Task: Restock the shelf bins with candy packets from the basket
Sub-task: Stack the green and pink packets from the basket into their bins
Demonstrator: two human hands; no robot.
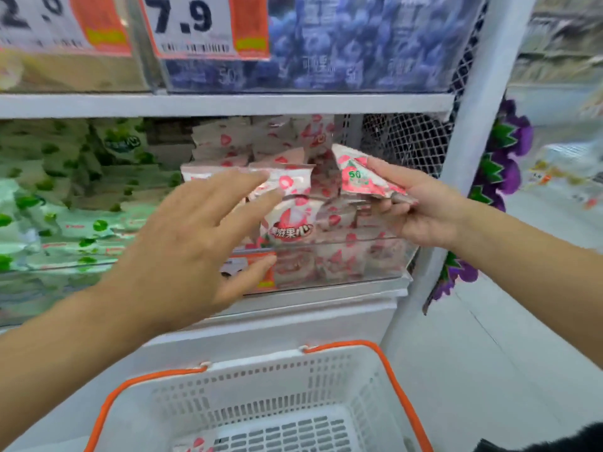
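Right hand (421, 207) fingers pinched on strawberry candy packet (359, 177), held above right side of clear bin (342, 256) piled with same packets. Left hand (182, 243) fingers spread wide, fingertips touching top packets. White basket (365, 386) below, one packet (195, 444) at bottom.

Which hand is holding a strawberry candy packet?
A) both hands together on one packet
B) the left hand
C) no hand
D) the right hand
D: the right hand pinches a pink strawberry packet over the strawberry bin, while the left hand is spread open with its fingers reaching toward the pile and grips nothing.
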